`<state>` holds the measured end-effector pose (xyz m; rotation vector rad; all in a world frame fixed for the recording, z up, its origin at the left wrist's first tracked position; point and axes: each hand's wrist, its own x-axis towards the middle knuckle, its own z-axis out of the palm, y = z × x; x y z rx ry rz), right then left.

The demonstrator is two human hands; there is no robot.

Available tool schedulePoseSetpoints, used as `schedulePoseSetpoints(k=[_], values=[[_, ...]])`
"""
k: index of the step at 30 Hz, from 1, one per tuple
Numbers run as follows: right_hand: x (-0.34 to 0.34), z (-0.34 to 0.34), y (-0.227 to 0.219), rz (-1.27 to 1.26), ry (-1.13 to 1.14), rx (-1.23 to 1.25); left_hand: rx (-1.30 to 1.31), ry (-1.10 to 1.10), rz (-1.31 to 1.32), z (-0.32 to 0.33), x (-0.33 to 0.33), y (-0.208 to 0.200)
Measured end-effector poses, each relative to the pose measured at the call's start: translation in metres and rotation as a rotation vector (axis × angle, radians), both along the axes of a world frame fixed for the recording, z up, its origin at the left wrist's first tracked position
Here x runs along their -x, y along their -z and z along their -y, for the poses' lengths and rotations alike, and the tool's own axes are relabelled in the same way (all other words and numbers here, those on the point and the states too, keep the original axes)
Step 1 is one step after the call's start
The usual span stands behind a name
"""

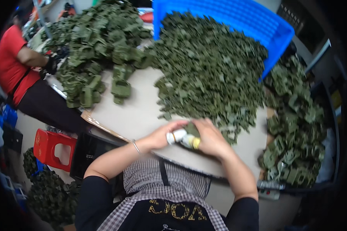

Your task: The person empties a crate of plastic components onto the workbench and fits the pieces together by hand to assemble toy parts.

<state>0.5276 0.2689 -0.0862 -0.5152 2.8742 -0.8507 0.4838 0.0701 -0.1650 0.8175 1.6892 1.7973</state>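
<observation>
My left hand [162, 134] and my right hand [210, 138] meet at the near edge of the table [137, 111]. Between them they hold a small dark green plastic part [191, 130]. Several fingertips wear white and yellow finger covers [183, 138]. A thin bracelet [135, 146] circles my left wrist. Just beyond my hands lies a big heap of small green plastic parts [208, 69], spilling out of a tipped blue crate [239, 19].
Larger assembled green pieces are piled at the far left [96, 46] and in a dark bin on the right [297, 127]. A person in a red shirt [11, 61] works at the left. A red stool [52, 148] and a black crate [88, 150] stand below the table.
</observation>
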Motion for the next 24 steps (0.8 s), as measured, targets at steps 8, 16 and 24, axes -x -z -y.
schedulePoseSetpoints(k=[8, 16, 24], values=[[-0.061, 0.004, -0.029, -0.234, 0.013, 0.056, -0.032, -0.013, -0.177, 0.024, -0.027, -0.052], [-0.101, -0.07, -0.002, -0.426, 0.577, 0.37, -0.406, -1.012, -0.684, 0.121, 0.068, -0.106], [-0.136, -0.126, 0.034, -0.834, 1.146, -0.234, 0.594, -2.045, -0.818, 0.281, 0.208, -0.109]])
